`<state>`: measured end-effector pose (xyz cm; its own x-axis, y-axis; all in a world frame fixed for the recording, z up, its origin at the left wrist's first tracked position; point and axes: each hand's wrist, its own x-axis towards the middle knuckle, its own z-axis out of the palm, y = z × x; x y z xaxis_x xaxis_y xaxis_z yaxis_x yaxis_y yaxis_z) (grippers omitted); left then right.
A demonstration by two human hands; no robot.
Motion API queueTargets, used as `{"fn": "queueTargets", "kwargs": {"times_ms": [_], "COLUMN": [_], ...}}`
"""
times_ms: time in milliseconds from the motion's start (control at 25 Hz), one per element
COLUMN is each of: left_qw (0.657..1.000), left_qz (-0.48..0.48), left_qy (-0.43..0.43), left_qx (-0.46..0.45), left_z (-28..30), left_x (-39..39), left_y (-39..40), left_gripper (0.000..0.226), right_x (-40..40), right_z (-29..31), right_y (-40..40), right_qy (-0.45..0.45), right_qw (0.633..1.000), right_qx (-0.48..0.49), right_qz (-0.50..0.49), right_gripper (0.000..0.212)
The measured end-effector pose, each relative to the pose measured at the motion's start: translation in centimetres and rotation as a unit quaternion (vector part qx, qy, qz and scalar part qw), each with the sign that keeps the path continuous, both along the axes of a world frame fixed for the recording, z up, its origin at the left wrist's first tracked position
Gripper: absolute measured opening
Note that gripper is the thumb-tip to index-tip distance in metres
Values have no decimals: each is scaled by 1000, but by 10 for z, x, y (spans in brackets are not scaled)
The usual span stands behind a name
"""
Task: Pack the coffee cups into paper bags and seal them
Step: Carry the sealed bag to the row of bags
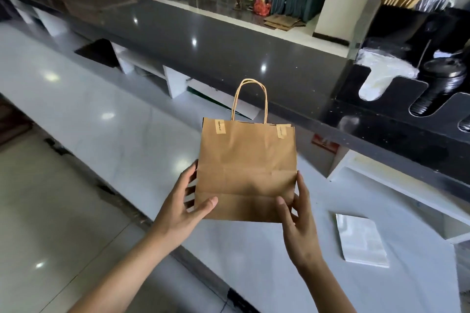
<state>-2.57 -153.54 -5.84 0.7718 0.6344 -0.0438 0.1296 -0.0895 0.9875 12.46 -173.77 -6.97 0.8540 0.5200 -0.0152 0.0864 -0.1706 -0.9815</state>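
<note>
Plain brown paper bag (245, 170), white counter (122, 119), black ledge (229, 53).

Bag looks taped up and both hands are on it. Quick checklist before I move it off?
1. Top of paper bag closed: ok, edges meet.
2. Tape strips at both top corners: ok, two show.
3. Left hand and right hand hold the lower corners: ok.
4. Bag upright, twisted handles up: ok.
5. Cups inside: cannot tell, bag hides them.
6. Bare space on white counter: ok.
</note>
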Motion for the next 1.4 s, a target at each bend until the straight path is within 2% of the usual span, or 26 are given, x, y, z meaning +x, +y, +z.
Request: {"fn": "queueTargets", "kwargs": {"times_ms": [120,240,800,1120,1400], "left_qw": [999,998,964,934,913], "left_qz": [33,61,258,351,400], "left_qy": [-5,-13,21,36,34], "left_qx": [30,23,57,60,74], "left_z": [10,16,40,43,52], "left_x": [-45,-95,-296,-344,-333], "left_y": [27,63,198,272,378], "left_gripper": [95,99,97,99,98], "right_x": [-25,-59,-211,-246,-234], "right_z": [8,16,30,33,42], "right_y": [45,97,321,448,578], "right_qy": [-16,-15,-6,23,25], "right_qw": [999,995,956,920,902], "right_qx": [-4,1,27,44,57], "right_qz": [46,95,291,388,428], "right_gripper": [73,73,74,71,67]}}
